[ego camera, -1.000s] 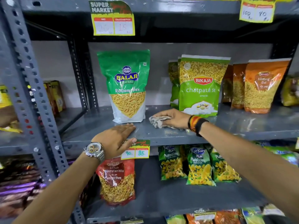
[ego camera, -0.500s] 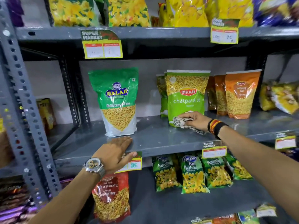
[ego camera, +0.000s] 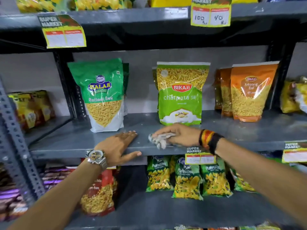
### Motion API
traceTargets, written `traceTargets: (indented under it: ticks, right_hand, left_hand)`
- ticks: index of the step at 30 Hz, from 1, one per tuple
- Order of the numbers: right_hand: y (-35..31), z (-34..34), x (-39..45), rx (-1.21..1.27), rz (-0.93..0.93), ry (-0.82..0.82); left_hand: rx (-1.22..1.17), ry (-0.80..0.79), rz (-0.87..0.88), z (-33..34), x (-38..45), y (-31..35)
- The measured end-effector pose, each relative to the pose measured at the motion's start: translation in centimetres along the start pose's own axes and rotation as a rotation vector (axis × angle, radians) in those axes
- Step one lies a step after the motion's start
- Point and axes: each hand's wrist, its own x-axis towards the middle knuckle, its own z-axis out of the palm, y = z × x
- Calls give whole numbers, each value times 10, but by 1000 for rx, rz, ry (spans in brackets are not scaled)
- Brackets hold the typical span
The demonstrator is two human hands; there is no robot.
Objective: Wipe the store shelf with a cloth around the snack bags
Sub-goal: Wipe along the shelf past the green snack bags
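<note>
The grey metal shelf (ego camera: pixel 249 131) runs across the middle of the view. On it stand a green Balaji Ratlami Sev bag (ego camera: pixel 101 93), a light green Bikaji Chatpata Sev bag (ego camera: pixel 180 95) and orange Bikaji Moong Dal bags (ego camera: pixel 249 92). My right hand (ego camera: pixel 179 134) presses a crumpled pale cloth (ego camera: pixel 160 140) onto the shelf near its front edge, just in front of the Chatpata bag. My left hand (ego camera: pixel 118 146) lies flat and spread on the shelf's front edge, in front of the Balaji bag, thumb over the lip.
Price tags hang from the shelf edges (ego camera: pixel 200 157) and from the shelf above (ego camera: pixel 211 14). Puffcorn bags (ego camera: pixel 186 178) and a red Navratan Mix bag (ego camera: pixel 99 193) stand on the lower shelf. A perforated grey upright (ego camera: pixel 15 138) rises at the left.
My right hand has swept the cloth leftward and toward the front edge, away from the Chatpata bag's base. My left hand has stayed on the shelf edge. The view has shifted slightly.
</note>
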Motion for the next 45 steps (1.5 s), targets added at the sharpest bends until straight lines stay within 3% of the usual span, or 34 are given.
traceTargets:
  ticks: [3, 6, 10, 12, 17, 22, 25, 30, 38, 45]
  right_hand:
    - [-4, -16, -23, 27, -48, -85]
    - [15, -30, -5, 29, -28, 122]
    - [24, -4, 29, -31, 31, 206]
    - [2, 14, 34, -48, -24, 162]
    - [-41, 9, 6, -3, -77, -132]
    - [-16, -43, -6, 20, 60, 220]
    - [9, -57, -4, -32, 148, 303]
    - [31, -64, -3, -72, 208, 229]
    - [69, -43, 3, -62, 131, 180]
    - [19, -39, -78, 38, 29, -67]
  left_hand:
    - [16, 7, -19, -1, 0, 4]
    - [13, 2, -28, -2, 0, 4]
    - [18, -10, -24, -4, -1, 6]
    - [14, -17, -24, -5, -2, 5]
    - [-22, -12, -21, -2, -2, 0]
    - [17, -11, -8, -4, -1, 2]
    - [40, 5, 2, -5, 1, 6]
    - [35, 37, 80, -9, 28, 47]
    - [-3, 11, -13, 8, 55, 86]
    - [2, 16, -44, 7, 53, 88]
